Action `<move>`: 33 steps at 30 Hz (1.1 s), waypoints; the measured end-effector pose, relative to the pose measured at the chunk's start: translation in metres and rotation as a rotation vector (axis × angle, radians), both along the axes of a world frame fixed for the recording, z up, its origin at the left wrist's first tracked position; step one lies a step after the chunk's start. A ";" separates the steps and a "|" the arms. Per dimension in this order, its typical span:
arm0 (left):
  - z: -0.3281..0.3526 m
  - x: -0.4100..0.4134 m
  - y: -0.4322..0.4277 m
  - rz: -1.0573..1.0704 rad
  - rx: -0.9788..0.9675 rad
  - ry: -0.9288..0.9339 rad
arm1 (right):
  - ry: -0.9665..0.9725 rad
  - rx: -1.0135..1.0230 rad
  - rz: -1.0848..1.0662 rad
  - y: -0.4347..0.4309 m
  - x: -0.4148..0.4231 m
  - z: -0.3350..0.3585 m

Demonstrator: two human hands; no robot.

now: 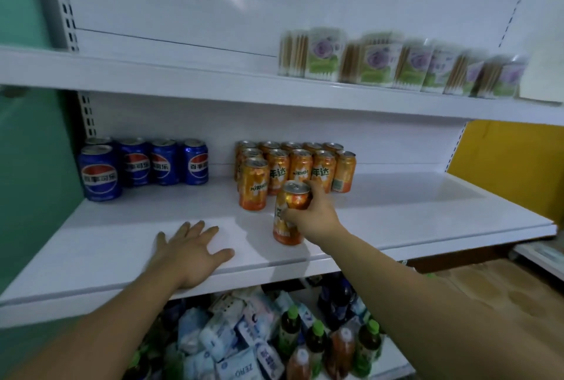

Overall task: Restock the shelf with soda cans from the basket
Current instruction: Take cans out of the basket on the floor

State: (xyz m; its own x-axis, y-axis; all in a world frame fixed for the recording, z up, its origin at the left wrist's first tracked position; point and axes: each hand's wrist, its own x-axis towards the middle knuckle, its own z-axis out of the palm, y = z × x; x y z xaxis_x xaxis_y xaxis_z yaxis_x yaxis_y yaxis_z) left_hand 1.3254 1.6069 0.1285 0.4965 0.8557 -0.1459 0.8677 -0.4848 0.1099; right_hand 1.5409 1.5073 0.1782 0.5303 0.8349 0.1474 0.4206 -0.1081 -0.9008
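Observation:
My right hand [311, 211] grips an orange soda can [285, 227] that stands upright on the white middle shelf [396, 211], in front of a block of several orange Mirinda cans [293, 166]. My left hand [195, 251] lies flat, palm down, on the front part of the same shelf, fingers spread and holding nothing. Several blue Pepsi cans [137, 163] stand at the shelf's back left. No basket shows in the frame.
The upper shelf [152, 74] carries a row of packets with purple flower labels [396, 65] on its right side. Below, the lower shelf holds tissue packs [232, 340] and green-capped drink bottles [317, 337]. A yellow panel [512, 163] stands at the right.

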 end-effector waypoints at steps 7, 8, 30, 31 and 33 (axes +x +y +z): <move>-0.006 0.000 0.005 -0.002 0.012 -0.013 | -0.175 0.005 -0.028 0.050 0.014 -0.011; -0.006 0.000 0.005 -0.004 0.013 -0.015 | -0.197 0.019 -0.034 0.056 0.017 -0.012; 0.008 0.002 0.002 0.015 -0.061 -0.010 | -0.535 -0.397 -0.025 0.007 0.061 0.011; 0.012 0.008 -0.002 0.009 -0.070 -0.018 | -0.569 -0.451 -0.042 -0.014 0.069 0.017; 0.022 0.031 -0.017 -0.068 -0.065 -0.070 | -0.608 -0.542 -0.087 -0.059 0.087 0.027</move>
State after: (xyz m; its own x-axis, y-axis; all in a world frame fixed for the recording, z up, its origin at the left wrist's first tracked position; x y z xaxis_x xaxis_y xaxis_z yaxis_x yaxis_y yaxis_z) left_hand 1.3559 1.5904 0.1510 0.5641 0.8094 -0.1631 0.8221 -0.5322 0.2025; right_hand 1.6276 1.4482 0.2053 0.5541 0.8323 0.0177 0.7887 -0.5181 -0.3310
